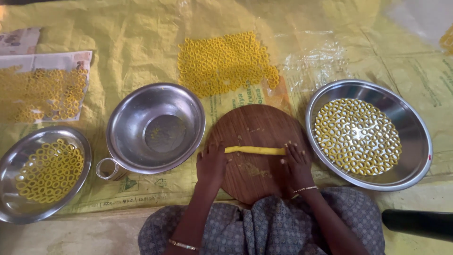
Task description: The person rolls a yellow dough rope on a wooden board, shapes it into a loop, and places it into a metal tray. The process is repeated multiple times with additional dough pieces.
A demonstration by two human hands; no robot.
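From the head view, a thin yellow dough rope (255, 150) lies across the middle of a round wooden board (257, 127), which rests on a yellow plastic sheet (132, 38) spread over the floor. The left hand (211, 163) lies flat, fingers spread, on the rope's left end; the right hand (296, 163) lies flat on its right end; neither hand is closed around the rope, both press on it with open palms. The rope looks soft and light, likely to stretch, flatten or tear if pinched hard, so it is best taken gently from both ends or rolled under flat fingers rather than lifted by the middle. Crumbs of dough (255, 171) dot the board near the person's lap. To the left of the board stands an empty steel bowl (155, 128) with a small steel cup (107, 168) touching its rim; farther left is a steel plate (19, 208) of yellow dough rings. On the right, close beside the board, a wide steel pan (415, 141) holds a layer of rings. Beyond the board a patch of rings (224, 61) dries on the sheet, and another batch lies on newspaper (52, 60) at far left. The bowl and pan crowd the board's two sides, leaving little room for the elbows.
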